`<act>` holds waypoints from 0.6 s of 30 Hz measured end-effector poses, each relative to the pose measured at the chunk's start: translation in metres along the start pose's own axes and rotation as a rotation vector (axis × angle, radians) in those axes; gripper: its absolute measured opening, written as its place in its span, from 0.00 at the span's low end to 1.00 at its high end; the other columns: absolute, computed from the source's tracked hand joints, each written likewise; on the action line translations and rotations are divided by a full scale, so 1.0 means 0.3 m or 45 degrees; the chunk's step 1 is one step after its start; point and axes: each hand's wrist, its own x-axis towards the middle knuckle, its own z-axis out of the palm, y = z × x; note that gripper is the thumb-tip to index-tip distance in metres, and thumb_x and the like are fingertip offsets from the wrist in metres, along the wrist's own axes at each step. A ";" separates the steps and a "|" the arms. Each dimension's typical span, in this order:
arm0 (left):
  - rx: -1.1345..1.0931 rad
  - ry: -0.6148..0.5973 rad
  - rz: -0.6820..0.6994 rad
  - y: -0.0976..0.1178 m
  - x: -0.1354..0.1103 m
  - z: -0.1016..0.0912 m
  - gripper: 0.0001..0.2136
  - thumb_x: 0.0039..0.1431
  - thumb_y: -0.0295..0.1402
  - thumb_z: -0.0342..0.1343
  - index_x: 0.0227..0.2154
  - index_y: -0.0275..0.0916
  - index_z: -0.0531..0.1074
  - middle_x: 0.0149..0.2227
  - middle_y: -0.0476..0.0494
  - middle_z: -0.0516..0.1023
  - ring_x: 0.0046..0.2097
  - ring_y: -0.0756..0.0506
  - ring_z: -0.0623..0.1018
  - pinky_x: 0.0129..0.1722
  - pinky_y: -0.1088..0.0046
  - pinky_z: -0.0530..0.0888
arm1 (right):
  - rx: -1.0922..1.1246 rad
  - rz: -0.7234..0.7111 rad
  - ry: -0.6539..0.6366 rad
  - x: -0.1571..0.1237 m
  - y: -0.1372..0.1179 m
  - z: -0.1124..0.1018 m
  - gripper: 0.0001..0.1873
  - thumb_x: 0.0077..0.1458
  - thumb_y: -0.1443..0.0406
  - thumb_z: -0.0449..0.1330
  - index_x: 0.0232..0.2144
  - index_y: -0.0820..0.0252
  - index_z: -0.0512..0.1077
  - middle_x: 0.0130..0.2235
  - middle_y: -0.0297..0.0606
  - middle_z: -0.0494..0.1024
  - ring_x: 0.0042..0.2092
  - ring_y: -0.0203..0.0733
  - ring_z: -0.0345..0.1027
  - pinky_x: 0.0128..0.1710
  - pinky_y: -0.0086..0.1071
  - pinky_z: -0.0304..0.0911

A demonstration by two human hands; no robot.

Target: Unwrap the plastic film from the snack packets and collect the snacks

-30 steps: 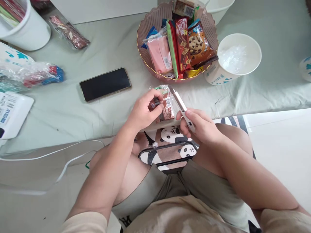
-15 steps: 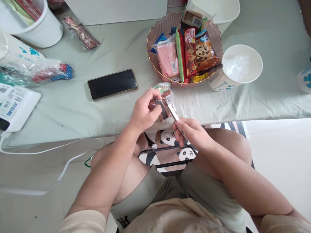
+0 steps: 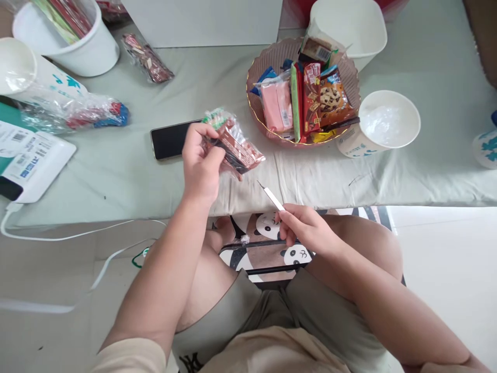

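My left hand (image 3: 204, 163) is closed on a snack packet (image 3: 238, 145), a brown, green-topped pack in clear plastic. It is held tilted over the green cloth, and its upper left part overlaps the right end of a black phone (image 3: 169, 140). My right hand (image 3: 305, 225) grips a slim white craft knife (image 3: 274, 198) by its lower end. The knife's thin pointed tip faces up and left, a small gap below the packet and not touching it. Some of my right fingers are hidden beneath the hand.
A pink gold-rimmed bowl (image 3: 254, 111) of packaged snacks stands behind my hands. Right of it is a paper cup (image 3: 407, 116) with crumpled clear plastic inside. A white tub (image 3: 373, 39) stands behind. Further left lie a wrapped snack bar (image 3: 147, 58) and a white cabled device (image 3: 46, 166).
My left hand has lifted the packet and carried it up and left, away from the knife. The knife has stayed close to where it was, its tip now free of the packet.
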 end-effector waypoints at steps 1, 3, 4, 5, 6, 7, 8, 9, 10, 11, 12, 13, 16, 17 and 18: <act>-0.095 0.035 -0.044 0.010 0.006 -0.006 0.11 0.50 0.28 0.59 0.35 0.45 0.64 0.30 0.53 0.65 0.24 0.52 0.67 0.22 0.76 0.66 | -0.100 -0.079 0.046 -0.007 0.005 -0.008 0.18 0.66 0.53 0.52 0.31 0.59 0.70 0.24 0.33 0.75 0.22 0.33 0.67 0.24 0.27 0.62; -0.216 0.076 -0.099 0.027 0.012 -0.016 0.13 0.48 0.27 0.60 0.36 0.45 0.64 0.29 0.53 0.67 0.23 0.52 0.67 0.19 0.77 0.64 | -0.350 -0.333 0.263 -0.016 0.020 -0.032 0.19 0.66 0.53 0.53 0.33 0.60 0.74 0.27 0.37 0.76 0.26 0.35 0.68 0.27 0.30 0.62; -0.231 0.070 -0.123 0.033 0.012 -0.019 0.14 0.48 0.27 0.61 0.36 0.46 0.64 0.29 0.54 0.67 0.22 0.52 0.67 0.19 0.77 0.64 | -0.484 -0.462 0.429 -0.014 0.028 -0.049 0.18 0.65 0.54 0.54 0.35 0.60 0.76 0.30 0.39 0.78 0.28 0.37 0.69 0.28 0.31 0.63; -0.231 0.058 -0.132 0.036 0.011 -0.022 0.15 0.48 0.27 0.62 0.37 0.46 0.64 0.28 0.54 0.67 0.22 0.52 0.67 0.18 0.77 0.64 | -0.612 -0.567 0.605 -0.009 0.037 -0.067 0.17 0.64 0.55 0.56 0.38 0.60 0.79 0.33 0.41 0.79 0.30 0.38 0.70 0.30 0.33 0.65; -0.219 0.038 -0.129 0.036 0.008 -0.023 0.16 0.48 0.28 0.63 0.38 0.46 0.64 0.28 0.54 0.67 0.22 0.53 0.66 0.19 0.77 0.65 | -0.729 -0.636 0.764 0.002 0.045 -0.087 0.17 0.63 0.56 0.57 0.41 0.60 0.81 0.37 0.43 0.80 0.32 0.40 0.71 0.32 0.34 0.66; -0.200 0.012 -0.112 0.033 0.004 -0.024 0.17 0.48 0.28 0.63 0.39 0.47 0.65 0.28 0.54 0.66 0.22 0.53 0.66 0.19 0.77 0.65 | -0.831 -0.666 0.886 0.016 0.051 -0.107 0.18 0.62 0.57 0.58 0.45 0.59 0.82 0.40 0.45 0.80 0.33 0.41 0.72 0.34 0.36 0.67; -0.174 -0.024 -0.088 0.028 -0.001 -0.024 0.17 0.49 0.29 0.64 0.40 0.47 0.65 0.28 0.54 0.65 0.23 0.52 0.66 0.21 0.77 0.66 | -0.924 -0.668 0.968 0.033 0.056 -0.127 0.19 0.62 0.57 0.58 0.48 0.58 0.82 0.42 0.45 0.80 0.35 0.43 0.73 0.35 0.38 0.68; -0.142 -0.069 -0.057 0.022 -0.006 -0.024 0.17 0.49 0.30 0.65 0.40 0.47 0.66 0.28 0.53 0.65 0.24 0.52 0.67 0.22 0.76 0.67 | -1.008 -0.655 1.021 0.050 0.060 -0.144 0.20 0.63 0.57 0.58 0.50 0.58 0.82 0.42 0.46 0.80 0.37 0.45 0.74 0.38 0.39 0.69; -0.106 -0.116 -0.014 0.015 -0.011 -0.024 0.18 0.49 0.31 0.65 0.41 0.47 0.66 0.29 0.53 0.66 0.25 0.51 0.68 0.24 0.76 0.68 | -1.080 -0.638 1.069 0.066 0.062 -0.159 0.20 0.63 0.57 0.58 0.51 0.58 0.82 0.42 0.46 0.81 0.39 0.48 0.75 0.40 0.42 0.69; -0.065 -0.165 0.035 0.009 -0.015 -0.023 0.18 0.49 0.32 0.66 0.42 0.46 0.67 0.31 0.51 0.67 0.27 0.51 0.70 0.26 0.75 0.69 | -1.140 -0.622 1.121 0.080 0.063 -0.170 0.20 0.64 0.57 0.58 0.51 0.57 0.82 0.43 0.47 0.81 0.42 0.51 0.75 0.43 0.44 0.69; -0.023 -0.216 0.082 0.005 -0.020 -0.022 0.19 0.50 0.33 0.66 0.44 0.46 0.67 0.32 0.50 0.68 0.29 0.50 0.71 0.27 0.74 0.70 | -1.185 -0.610 1.189 0.088 0.062 -0.176 0.20 0.64 0.57 0.58 0.52 0.57 0.81 0.44 0.48 0.81 0.45 0.55 0.75 0.46 0.47 0.69; 0.019 -0.266 0.122 0.002 -0.024 -0.020 0.20 0.50 0.33 0.66 0.45 0.47 0.67 0.34 0.49 0.70 0.31 0.49 0.72 0.29 0.73 0.70 | -1.208 -0.613 1.260 0.092 0.061 -0.179 0.19 0.64 0.57 0.58 0.51 0.57 0.81 0.46 0.49 0.82 0.47 0.57 0.75 0.48 0.50 0.68; 0.114 -0.413 0.148 0.005 -0.037 -0.015 0.22 0.51 0.36 0.66 0.49 0.48 0.66 0.38 0.48 0.72 0.33 0.48 0.73 0.32 0.71 0.72 | -1.099 -0.772 1.317 0.076 0.044 -0.162 0.15 0.64 0.58 0.60 0.47 0.56 0.80 0.47 0.48 0.81 0.48 0.56 0.75 0.50 0.50 0.69; 0.126 -0.466 0.123 0.007 -0.042 -0.013 0.23 0.51 0.37 0.65 0.49 0.49 0.66 0.39 0.47 0.73 0.34 0.47 0.74 0.33 0.70 0.73 | -1.025 -0.850 1.264 0.065 0.033 -0.151 0.13 0.63 0.58 0.60 0.46 0.55 0.79 0.46 0.47 0.81 0.48 0.54 0.76 0.50 0.49 0.71; 0.124 -0.519 0.095 0.010 -0.045 -0.012 0.23 0.51 0.37 0.65 0.50 0.49 0.66 0.40 0.47 0.73 0.35 0.46 0.74 0.34 0.69 0.74 | -0.955 -0.921 1.186 0.055 0.017 -0.137 0.12 0.63 0.59 0.60 0.46 0.55 0.78 0.45 0.45 0.81 0.47 0.51 0.76 0.49 0.46 0.72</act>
